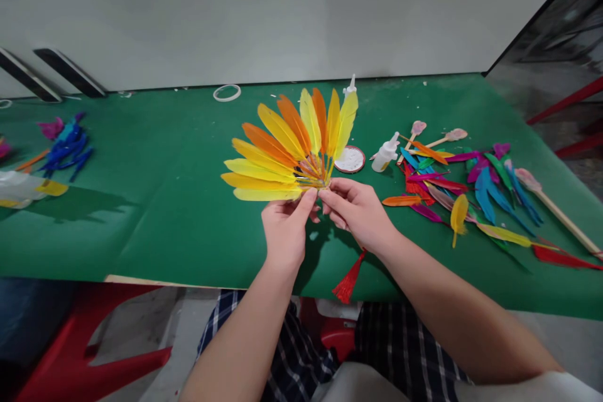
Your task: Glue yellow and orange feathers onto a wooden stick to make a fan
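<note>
Yellow and orange, eleven feathers (281, 132) make one fan (309, 168), pinched by fingers (306, 202) of the left hand (286, 227) and right hand (362, 211).

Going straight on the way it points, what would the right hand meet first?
Beyond the yellow and orange feather fan it pinches, probably the left hand, close beside it at the fan's base; exact depth is unclear.

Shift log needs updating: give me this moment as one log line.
left hand: holds feather fan by base | right hand: same base | red tassel: hangs below right hand | loose feathers: on green table, right side
</note>
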A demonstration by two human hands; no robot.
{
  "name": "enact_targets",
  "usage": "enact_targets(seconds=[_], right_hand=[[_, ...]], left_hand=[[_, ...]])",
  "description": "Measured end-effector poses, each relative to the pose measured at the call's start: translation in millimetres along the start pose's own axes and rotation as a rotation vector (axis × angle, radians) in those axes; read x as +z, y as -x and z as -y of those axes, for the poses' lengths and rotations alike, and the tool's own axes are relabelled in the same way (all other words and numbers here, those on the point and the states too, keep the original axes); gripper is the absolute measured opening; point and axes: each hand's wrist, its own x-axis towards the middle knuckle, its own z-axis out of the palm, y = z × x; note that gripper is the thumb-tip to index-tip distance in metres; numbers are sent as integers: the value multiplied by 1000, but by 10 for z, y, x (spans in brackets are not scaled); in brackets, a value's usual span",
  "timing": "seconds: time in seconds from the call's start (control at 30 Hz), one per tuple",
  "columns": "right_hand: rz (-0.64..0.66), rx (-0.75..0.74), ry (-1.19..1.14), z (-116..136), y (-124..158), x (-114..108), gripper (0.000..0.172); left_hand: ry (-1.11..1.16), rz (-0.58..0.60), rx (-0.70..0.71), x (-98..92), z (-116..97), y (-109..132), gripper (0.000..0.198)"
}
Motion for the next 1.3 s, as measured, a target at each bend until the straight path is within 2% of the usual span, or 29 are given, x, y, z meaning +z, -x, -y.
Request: enact_targets(seconds=[0.23,0.77,1.3], right_hand=[[5,16,-29,-8,-8,0,18],[-14,22,-29,-28,-15,-14,24],[-68,-13,75,-104,-20,-4,31]], left_hand=[[-29,-33,14,6,18,5,13],[-10,-18,-22,16,17,-4,14],[-132,-48,12,4,-14,-15,15]])
